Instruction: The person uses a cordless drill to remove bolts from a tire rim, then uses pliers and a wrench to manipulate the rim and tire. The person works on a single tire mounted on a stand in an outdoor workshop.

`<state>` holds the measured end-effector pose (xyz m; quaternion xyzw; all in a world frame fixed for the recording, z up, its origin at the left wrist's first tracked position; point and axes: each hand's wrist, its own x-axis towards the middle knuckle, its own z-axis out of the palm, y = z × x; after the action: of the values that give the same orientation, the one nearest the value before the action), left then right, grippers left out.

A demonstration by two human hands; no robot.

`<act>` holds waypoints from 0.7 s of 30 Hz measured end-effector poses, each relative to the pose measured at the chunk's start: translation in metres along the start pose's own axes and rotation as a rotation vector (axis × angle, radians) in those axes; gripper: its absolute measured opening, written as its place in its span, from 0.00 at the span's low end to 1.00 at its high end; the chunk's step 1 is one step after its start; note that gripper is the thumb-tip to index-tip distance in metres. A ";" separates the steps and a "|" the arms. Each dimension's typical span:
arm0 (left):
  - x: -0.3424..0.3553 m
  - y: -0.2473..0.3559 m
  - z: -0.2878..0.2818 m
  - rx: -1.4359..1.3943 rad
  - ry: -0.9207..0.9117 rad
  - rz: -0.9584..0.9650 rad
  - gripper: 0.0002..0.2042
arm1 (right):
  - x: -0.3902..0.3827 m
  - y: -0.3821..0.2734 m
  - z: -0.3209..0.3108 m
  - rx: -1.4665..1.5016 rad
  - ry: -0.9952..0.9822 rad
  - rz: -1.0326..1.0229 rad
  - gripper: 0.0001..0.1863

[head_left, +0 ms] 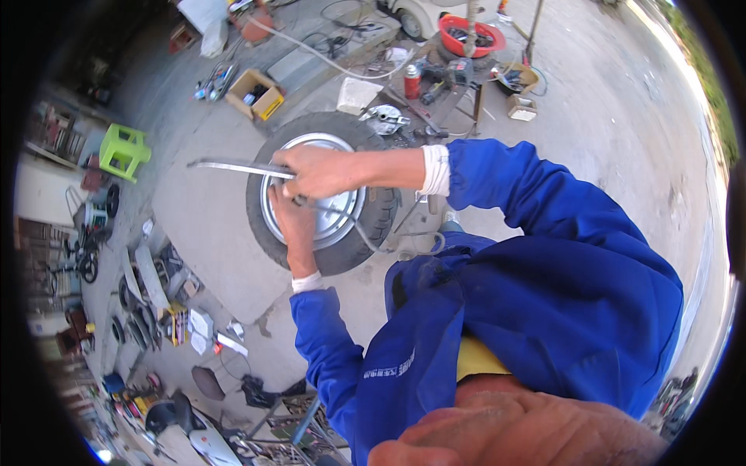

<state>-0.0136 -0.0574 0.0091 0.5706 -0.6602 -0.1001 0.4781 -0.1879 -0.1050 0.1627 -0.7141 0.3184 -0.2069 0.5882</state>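
A black tyre (268, 233) on a silver rim (347, 221) lies in front of me, with knobbly tread along its side. My right hand (315, 171) is closed around a flat, curved metal bar (241, 166) like a tyre lever, whose free end reaches left past the tyre. Just below it, my left hand (294, 221) is over the rim, its fingers partly covered by my right hand; what they hold, if anything, is hidden. From beside the hands a thin grey hose or cable (353, 220) runs across the rim and curls onto the ground.
Metal parts, a red spray can (412, 81) and a red basin (470, 37) are beyond the tyre. A cardboard box (255, 95) and a green stool (124, 151) stand farther left. Loose parts and a scooter (202, 435) crowd the lower left.
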 end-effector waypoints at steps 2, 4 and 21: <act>0.006 -0.008 0.008 -0.465 0.016 -0.120 0.27 | 0.007 0.031 0.010 -0.225 0.062 -0.173 0.19; -0.004 -0.006 0.000 -0.662 -0.046 -0.302 0.24 | -0.010 0.024 0.020 -0.197 0.073 -0.204 0.17; 0.011 0.054 0.018 0.245 0.000 -0.298 0.12 | -0.153 0.278 -0.160 -0.562 0.744 0.521 0.21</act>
<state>-0.0615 -0.0564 0.0420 0.7161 -0.5754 -0.0886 0.3851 -0.4627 -0.1409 -0.0600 -0.6199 0.7152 -0.1998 0.2537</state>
